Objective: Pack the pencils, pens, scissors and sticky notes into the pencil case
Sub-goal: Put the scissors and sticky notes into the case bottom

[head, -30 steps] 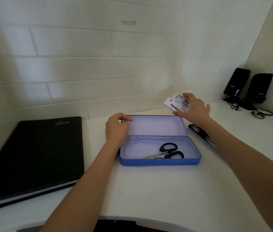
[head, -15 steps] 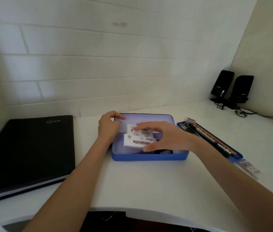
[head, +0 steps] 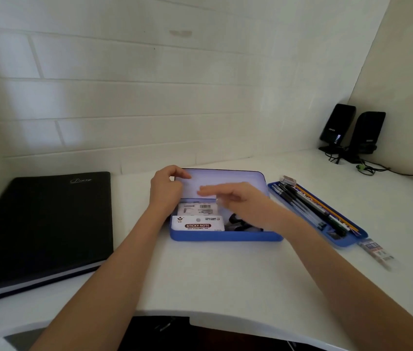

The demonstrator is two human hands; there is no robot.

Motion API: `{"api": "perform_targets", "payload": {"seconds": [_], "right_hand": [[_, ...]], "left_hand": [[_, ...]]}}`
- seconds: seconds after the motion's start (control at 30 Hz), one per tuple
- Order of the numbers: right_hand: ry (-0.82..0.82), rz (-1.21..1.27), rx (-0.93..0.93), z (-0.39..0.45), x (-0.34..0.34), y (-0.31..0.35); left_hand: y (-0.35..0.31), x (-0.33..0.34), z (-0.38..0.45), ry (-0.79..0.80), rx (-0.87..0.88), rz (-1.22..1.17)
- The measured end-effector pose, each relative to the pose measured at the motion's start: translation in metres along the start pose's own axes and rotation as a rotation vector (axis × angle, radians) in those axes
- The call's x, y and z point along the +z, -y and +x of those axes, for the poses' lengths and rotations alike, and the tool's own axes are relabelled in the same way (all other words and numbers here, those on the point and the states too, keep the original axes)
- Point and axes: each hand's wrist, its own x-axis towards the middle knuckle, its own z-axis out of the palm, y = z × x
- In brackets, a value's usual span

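A shallow blue pencil case [head: 225, 236] with rounded corners lies open on the white worktop [head: 215, 274], its pale lid [head: 228, 182] standing upright at the back. Inside, at the left end, lie the sticky notes [head: 197, 223]: flat white packs in glossy wrap, the nearer one printed "STICKY NOTE". To their right the black handles of the scissors [head: 237, 222] show, partly hidden under the right hand [head: 235, 198]. That hand hovers over the case, blurred, its fingers [head: 208, 192] spread and loose with nothing in them. The left hand [head: 166, 186] curls its fingers round the lid's left corner and grips it.

Half a second ago the right hand held the sticky notes above the case; now they lie in it and the hand is empty.

Just right of the case a narrow blue tray [head: 337, 240] carries the pens [head: 301, 202] and pencils [head: 327, 207], slim dark and yellow shafts side by side. A small clear packet [head: 377, 252] lies near the tray's near end. A matte black notebook [head: 40, 229] lies flat on the left. Two black speakers [head: 352, 130] with trailing cables stand in the far right corner against a white-painted brick wall [head: 149, 84].
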Motion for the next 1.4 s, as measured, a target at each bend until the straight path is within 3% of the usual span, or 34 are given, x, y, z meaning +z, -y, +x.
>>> {"api": "perform_targets", "payload": {"seconds": [0.1, 0.2, 0.23, 0.3, 0.33, 0.4, 0.5, 0.73, 0.9, 1.03, 1.27, 1.4], "right_hand": [[-0.061, -0.084, 0.031, -0.010, -0.021, -0.006], [0.061, -0.202, 0.081, -0.021, -0.028, -0.012], [0.097, -0.223, 0.090, -0.021, -0.027, -0.013], [0.120, -0.242, 0.095, -0.021, -0.023, -0.012], [0.121, -0.245, 0.097, -0.021, -0.022, -0.011], [0.127, -0.259, 0.102, -0.022, -0.023, -0.012], [0.136, -0.304, 0.111, -0.022, -0.027, -0.017], [0.114, -0.226, 0.118, -0.016, -0.015, -0.022], [0.060, -0.093, 0.134, -0.016, -0.022, -0.031], [-0.138, 0.012, 0.127, -0.015, -0.032, -0.035], [-0.768, -0.236, 0.245, -0.021, -0.079, -0.064], [-0.903, -0.352, 0.435, -0.040, -0.104, -0.079]], "left_hand": [[-0.008, -0.002, -0.003, -0.049, 0.069, 0.186], [-0.033, -0.002, -0.016, -0.046, 0.321, 0.213], [-0.042, -0.002, -0.023, 0.050, 0.359, 0.135], [-0.056, -0.002, -0.037, 0.409, 0.289, -0.005], [-0.057, 0.000, -0.042, 0.575, 0.243, -0.015], [-0.054, 0.002, -0.046, 0.732, 0.231, 0.093], [-0.052, 0.003, -0.045, 0.761, 0.197, 0.167], [-0.049, 0.001, -0.039, 0.757, 0.090, 0.085], [-0.050, -0.005, -0.034, 0.973, 0.194, 0.154], [-0.048, -0.006, -0.034, 0.982, 0.200, 0.186], [-0.044, -0.006, -0.032, 1.096, 0.243, 0.274], [-0.046, -0.004, -0.029, 1.120, 0.262, 0.293]]}}
